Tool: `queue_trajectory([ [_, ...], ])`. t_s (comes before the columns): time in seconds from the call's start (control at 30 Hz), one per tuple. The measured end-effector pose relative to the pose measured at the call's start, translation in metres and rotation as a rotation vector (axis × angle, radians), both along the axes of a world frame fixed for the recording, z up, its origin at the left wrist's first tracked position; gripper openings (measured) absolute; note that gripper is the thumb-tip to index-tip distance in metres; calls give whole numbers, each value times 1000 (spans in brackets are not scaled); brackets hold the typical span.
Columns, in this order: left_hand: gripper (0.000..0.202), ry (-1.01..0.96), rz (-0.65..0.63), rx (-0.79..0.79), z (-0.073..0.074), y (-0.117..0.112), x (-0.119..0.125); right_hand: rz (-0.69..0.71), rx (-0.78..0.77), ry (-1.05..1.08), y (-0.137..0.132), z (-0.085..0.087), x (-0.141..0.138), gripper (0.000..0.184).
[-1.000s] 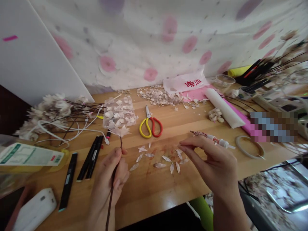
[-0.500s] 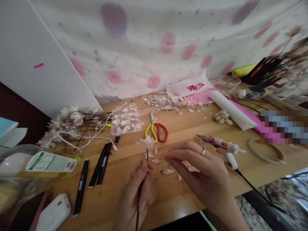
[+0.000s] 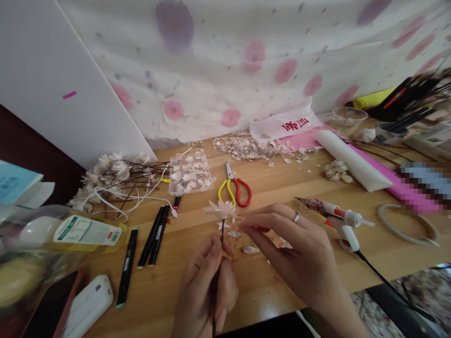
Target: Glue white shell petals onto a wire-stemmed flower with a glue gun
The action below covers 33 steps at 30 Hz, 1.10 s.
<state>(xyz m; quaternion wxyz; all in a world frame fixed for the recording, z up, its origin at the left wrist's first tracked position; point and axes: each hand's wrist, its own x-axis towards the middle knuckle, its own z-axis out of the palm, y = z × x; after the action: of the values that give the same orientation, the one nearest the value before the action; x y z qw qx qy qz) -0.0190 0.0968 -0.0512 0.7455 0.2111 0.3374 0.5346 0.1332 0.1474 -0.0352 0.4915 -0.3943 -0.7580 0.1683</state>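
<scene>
Head view: looking down at a wooden workbench [image 3: 268,286], hands at front centre.
Left hand: [image 3: 204,286] clamped on a dark stem [image 3: 216,277], fingers wrapped round it, stem upright.
Right hand: [image 3: 292,253] thumb and fingers pinched together, tips just beside the flower head; cannot tell if they hold anything. Ring [image 3: 297,216] on one finger.
Flower: [image 3: 221,211] pale, many-petalled, on top of the stem, between both hands, above the bench.
Loose petals: [image 3: 250,249] lying on the bench just below the right fingertips, partly hidden by the hand.
Beyond the flower: red-and-yellow scissors [image 3: 234,190] lying near it; clear plastic tray [image 3: 190,173] of pale petals to their left.
Right side: hot glue gun [image 3: 334,216] on its side, black cord [image 3: 387,286] running off toward the bottom right corner; white foam roll [image 3: 352,159] on a pink sheet [image 3: 398,173].
Left side: bundle of finished flowers [image 3: 112,176] on dark stems, tangled with a white cable [image 3: 116,199]; black markers [image 3: 151,241] lying beside it.
Back edge: pile of pale scraps [image 3: 243,148] against a dotted cloth [image 3: 225,70].
</scene>
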Motion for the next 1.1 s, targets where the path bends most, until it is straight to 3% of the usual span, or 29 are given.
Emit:
queue_trajectory([
  [0.27, 28, -145, -74, 108, -10, 1, -2, -40, 31, -70, 4, 3, -2, 8],
  [0.7, 27, -105, -100, 118, -12, 2, -2, -77, 29, -153, 4, 6, -2, 7],
  [1.1, 27, -106, -134, 125, -17, 1, -6, -71, -31, -158, 6, 10, -1, 18],
])
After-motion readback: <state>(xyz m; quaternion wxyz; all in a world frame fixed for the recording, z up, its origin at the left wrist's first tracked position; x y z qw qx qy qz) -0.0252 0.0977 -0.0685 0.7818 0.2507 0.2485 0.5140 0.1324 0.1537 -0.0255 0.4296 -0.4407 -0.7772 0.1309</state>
